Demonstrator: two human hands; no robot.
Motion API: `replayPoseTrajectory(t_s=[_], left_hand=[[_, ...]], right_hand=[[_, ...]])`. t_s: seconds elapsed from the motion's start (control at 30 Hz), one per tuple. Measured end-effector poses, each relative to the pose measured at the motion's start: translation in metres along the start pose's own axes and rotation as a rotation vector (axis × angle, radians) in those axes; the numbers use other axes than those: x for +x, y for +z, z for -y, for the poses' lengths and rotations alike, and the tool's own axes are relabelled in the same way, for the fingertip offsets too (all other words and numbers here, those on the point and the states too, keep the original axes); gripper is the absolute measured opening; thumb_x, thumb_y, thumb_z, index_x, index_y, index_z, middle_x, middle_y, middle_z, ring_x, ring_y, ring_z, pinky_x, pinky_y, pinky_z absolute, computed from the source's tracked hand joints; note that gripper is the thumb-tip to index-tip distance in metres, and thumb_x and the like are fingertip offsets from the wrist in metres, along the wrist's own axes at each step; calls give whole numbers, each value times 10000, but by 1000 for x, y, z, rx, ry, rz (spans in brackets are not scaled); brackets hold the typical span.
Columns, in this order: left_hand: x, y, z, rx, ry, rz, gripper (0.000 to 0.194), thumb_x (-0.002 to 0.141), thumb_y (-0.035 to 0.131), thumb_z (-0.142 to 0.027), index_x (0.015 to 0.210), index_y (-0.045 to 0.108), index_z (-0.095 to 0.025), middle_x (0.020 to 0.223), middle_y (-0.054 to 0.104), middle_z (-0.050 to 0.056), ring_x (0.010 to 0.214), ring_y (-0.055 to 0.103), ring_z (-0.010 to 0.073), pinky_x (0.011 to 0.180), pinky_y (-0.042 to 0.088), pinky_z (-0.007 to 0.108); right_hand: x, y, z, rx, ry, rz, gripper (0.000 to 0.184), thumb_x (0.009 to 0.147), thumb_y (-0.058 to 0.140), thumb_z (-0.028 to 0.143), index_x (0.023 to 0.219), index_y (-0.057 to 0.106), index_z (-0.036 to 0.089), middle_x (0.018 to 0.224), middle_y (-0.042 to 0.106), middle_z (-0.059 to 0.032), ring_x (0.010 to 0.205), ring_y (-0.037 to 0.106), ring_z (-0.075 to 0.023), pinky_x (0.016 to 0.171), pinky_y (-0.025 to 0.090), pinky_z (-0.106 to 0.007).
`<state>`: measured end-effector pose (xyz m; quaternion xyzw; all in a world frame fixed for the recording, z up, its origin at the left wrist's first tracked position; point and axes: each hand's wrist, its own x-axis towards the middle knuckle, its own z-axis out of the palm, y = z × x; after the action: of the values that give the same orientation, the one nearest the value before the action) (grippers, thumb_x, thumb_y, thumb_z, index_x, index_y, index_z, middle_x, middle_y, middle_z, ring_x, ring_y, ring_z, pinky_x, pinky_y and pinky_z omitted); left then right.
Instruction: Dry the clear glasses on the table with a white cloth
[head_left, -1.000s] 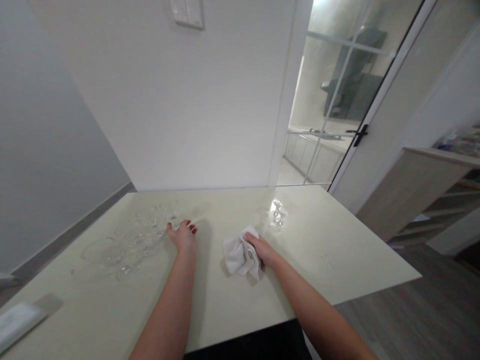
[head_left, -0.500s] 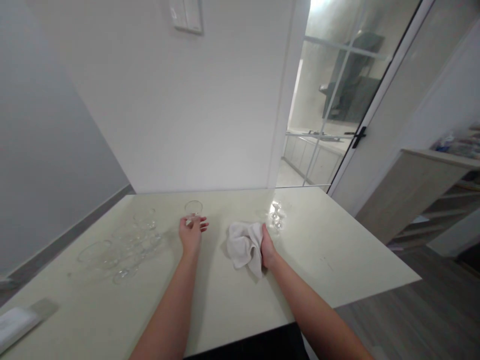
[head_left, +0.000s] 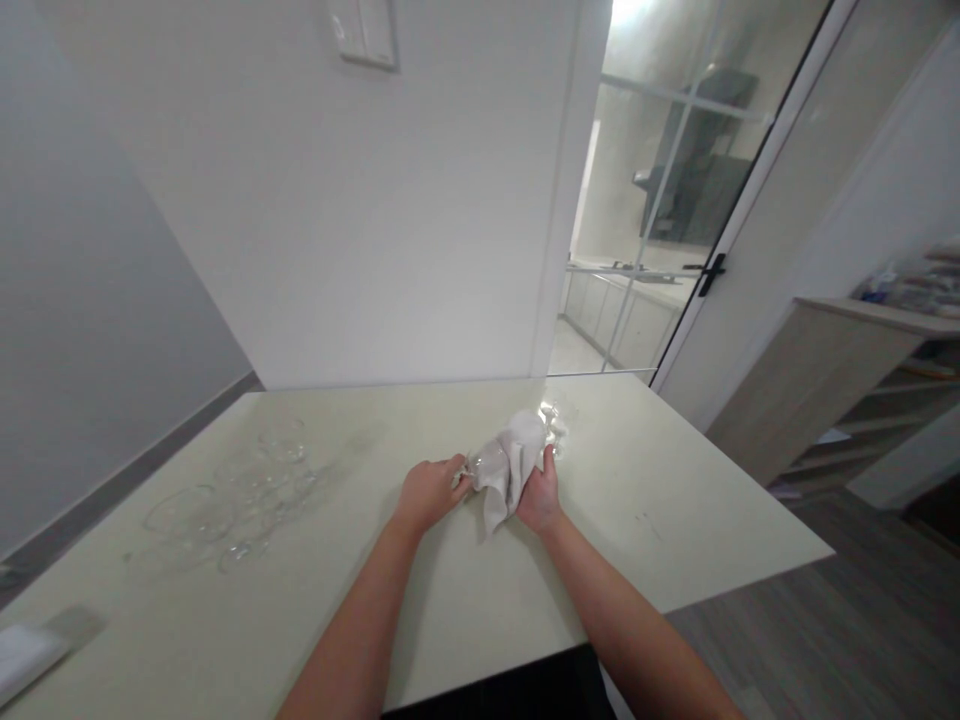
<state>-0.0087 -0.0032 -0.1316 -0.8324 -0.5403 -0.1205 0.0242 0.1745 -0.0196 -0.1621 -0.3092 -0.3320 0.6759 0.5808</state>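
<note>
Near the middle of the table, my left hand is closed on the stem end of a clear stemmed glass, which is tilted toward the right. The glass's bowl rests against a white cloth, partly covered by it. My right hand grips that cloth from the right side, its thumb pointing up. Some of its fingers are hidden behind the fabric. Just beyond my right hand, another clear glass item stands on the table, its outline blurred by glare.
Several clear glasses stand grouped on the table's left side. A white object lies at the near left corner of the pale table. The wall rises behind the table's far edge; a glazed door and wooden shelf are to the right.
My left hand has moved right with the glass, tipping it over and bringing its bowl to the cloth. The cloth, in my right hand, is now raised and bunched around the bowl.
</note>
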Motion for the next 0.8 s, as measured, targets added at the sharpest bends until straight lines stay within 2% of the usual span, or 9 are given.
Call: replayPoseTrajectory(t_s=[0.1, 0.2, 0.27, 0.33, 0.4, 0.5, 0.57, 0.7, 0.8], left_hand=[[0, -2, -1, 37, 49, 21, 231, 873, 484, -372, 975, 629, -223, 839, 711, 96, 777, 655, 251, 714, 411, 314], [-2, -3, -2, 59, 119, 13, 224, 869, 477, -337, 932, 644, -200, 809, 709, 103, 747, 656, 255, 697, 414, 325], [-4, -4, -2, 53, 174, 3, 214, 865, 475, -312, 916, 648, -196, 791, 706, 92, 726, 651, 251, 692, 415, 330], [-5, -5, -1, 22, 225, -16, 205, 858, 484, -293, 934, 649, -199, 775, 702, 77, 706, 642, 239, 688, 415, 329], [-7, -6, 0, -53, 272, -65, 230, 858, 493, -298, 1004, 642, -201, 775, 696, 66, 701, 631, 224, 697, 419, 327], [-8, -4, 2, -218, 342, -217, 283, 855, 514, -327, 1077, 616, -184, 853, 685, 79, 784, 622, 212, 752, 431, 320], [-8, -1, 2, -309, 365, -316, 240, 853, 515, -326, 1001, 619, -169, 883, 665, 91, 813, 608, 200, 754, 433, 302], [-6, 6, 0, -463, 283, -360, 235, 876, 470, -341, 752, 578, -173, 691, 589, 38, 635, 534, 148, 622, 391, 260], [1, 13, 2, -724, 102, -313, 374, 885, 430, -446, 656, 548, -176, 599, 538, 16, 574, 498, 138, 562, 361, 250]], right_hand=[[1, 1, -3, -91, -90, 22, 729, 804, 293, 761, 1167, 642, 233, 1222, 633, -85, 1229, 513, -284, 1004, 409, -456], [3, 0, -9, -353, -309, -20, 453, 744, 625, 552, 1076, 688, 251, 1342, 541, -44, 1298, 431, -250, 1089, 320, -386], [3, -1, -11, -473, -374, -70, 450, 678, 726, 424, 1087, 664, 245, 1263, 580, -46, 1205, 494, -233, 1043, 366, -353], [3, -1, -14, -474, -346, -101, 477, 657, 745, 382, 1092, 616, 236, 1042, 645, -26, 980, 581, -204, 873, 468, -319], [4, -2, -14, -427, -298, -122, 434, 653, 745, 367, 1034, 589, 229, 860, 630, 14, 792, 579, -167, 706, 482, -268], [8, -4, -14, -309, -247, -215, 346, 677, 707, 383, 960, 580, 230, 781, 608, 37, 699, 559, -141, 629, 460, -239], [10, -5, -14, -229, -218, -268, 332, 698, 673, 404, 965, 574, 234, 774, 610, 38, 671, 557, -135, 618, 456, -238], [7, -6, -13, -313, -202, -171, 399, 672, 711, 416, 987, 559, 225, 757, 597, 34, 645, 547, -137, 593, 440, -240], [0, -2, -11, -565, -329, -103, 477, 601, 789, 379, 994, 575, 211, 864, 619, 8, 778, 571, -170, 725, 465, -282]])
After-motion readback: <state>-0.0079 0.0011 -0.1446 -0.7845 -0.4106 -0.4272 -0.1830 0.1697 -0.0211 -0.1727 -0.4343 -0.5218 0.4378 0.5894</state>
